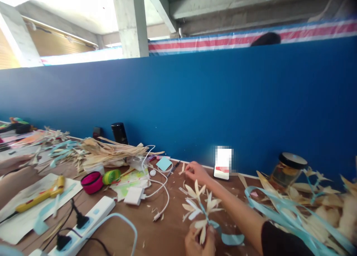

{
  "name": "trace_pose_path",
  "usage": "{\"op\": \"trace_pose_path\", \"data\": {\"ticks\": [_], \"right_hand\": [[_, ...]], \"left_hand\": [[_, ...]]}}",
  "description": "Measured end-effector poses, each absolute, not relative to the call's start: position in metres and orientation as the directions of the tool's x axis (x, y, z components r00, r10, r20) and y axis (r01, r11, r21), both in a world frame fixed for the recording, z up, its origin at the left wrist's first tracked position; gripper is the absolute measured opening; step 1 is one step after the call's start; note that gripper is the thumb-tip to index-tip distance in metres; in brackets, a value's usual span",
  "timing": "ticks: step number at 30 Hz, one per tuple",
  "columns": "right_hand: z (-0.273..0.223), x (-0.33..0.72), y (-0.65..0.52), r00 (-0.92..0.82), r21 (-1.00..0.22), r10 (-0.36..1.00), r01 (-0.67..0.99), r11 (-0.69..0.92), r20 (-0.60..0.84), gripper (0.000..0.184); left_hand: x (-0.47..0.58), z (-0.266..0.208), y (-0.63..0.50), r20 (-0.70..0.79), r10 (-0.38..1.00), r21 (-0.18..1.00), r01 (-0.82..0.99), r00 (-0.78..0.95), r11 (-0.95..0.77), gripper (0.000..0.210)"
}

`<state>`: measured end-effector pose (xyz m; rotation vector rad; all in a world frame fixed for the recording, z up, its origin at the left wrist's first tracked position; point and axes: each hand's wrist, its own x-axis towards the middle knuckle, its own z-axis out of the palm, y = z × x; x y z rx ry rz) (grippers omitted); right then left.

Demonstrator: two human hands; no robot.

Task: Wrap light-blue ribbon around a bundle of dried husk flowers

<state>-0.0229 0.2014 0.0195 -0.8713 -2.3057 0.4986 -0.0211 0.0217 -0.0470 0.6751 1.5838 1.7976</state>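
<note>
Two hands: left hand [199,243] gripping husk flower [198,207], outstretched right hand [196,171] pinching husk scrap [183,169].

My right arm [237,211] is bare from the wrist up to a short black sleeve [281,243], and both my hands are bare, without gloves or rings.
</note>
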Motion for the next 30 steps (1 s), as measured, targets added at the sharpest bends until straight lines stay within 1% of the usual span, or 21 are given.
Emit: {"op": "trace_pose_path", "data": {"ticks": [5,6,8,10,13,17,19,23,30], "right_hand": [[0.049,0.064,0.167,-0.454,-0.551,0.760,0.524,0.650,0.465,0.016],[0.052,0.081,0.153,-0.401,-0.559,0.767,0.528,0.640,0.500,0.015],[0.053,0.107,0.118,-0.361,-0.583,0.776,0.514,0.629,0.518,0.015],[0.052,0.120,0.083,-0.335,-0.579,0.763,0.503,0.641,0.553,0.013],[0.048,0.120,0.045,-0.334,-0.537,0.719,0.494,0.684,0.610,0.014],[0.045,0.115,0.024,-0.408,-0.433,0.668,0.531,0.728,0.622,0.020],[0.043,0.116,0.021,-0.418,-0.407,0.666,0.554,0.726,0.618,0.023],[0.038,0.122,0.018,-0.370,-0.410,0.690,0.597,0.689,0.621,0.023],[0.035,0.125,0.019,-0.366,-0.364,0.662,0.614,0.700,0.654,0.021]], "left_hand": [[-0.037,-0.028,0.022,-0.050,0.842,0.958,-0.263,-0.537,-0.110,0.024],[-0.038,-0.026,0.022,-0.059,0.851,0.956,-0.276,-0.522,-0.103,0.023],[-0.039,-0.022,0.021,-0.043,0.866,0.958,-0.266,-0.497,-0.105,0.022],[-0.036,-0.019,0.018,-0.009,0.897,0.968,-0.227,-0.442,-0.103,0.022],[-0.031,-0.015,0.011,0.017,0.933,0.988,-0.134,-0.359,-0.070,0.019],[-0.025,-0.012,0.005,0.108,0.963,0.992,-0.030,-0.247,-0.120,0.016],[-0.025,-0.013,0.004,0.122,0.964,0.992,0.000,-0.237,-0.125,0.016],[-0.026,-0.016,0.005,0.143,0.956,0.990,0.045,-0.258,-0.136,0.016],[-0.024,-0.020,0.006,0.121,0.963,0.993,0.014,-0.240,-0.121,0.017]]}}
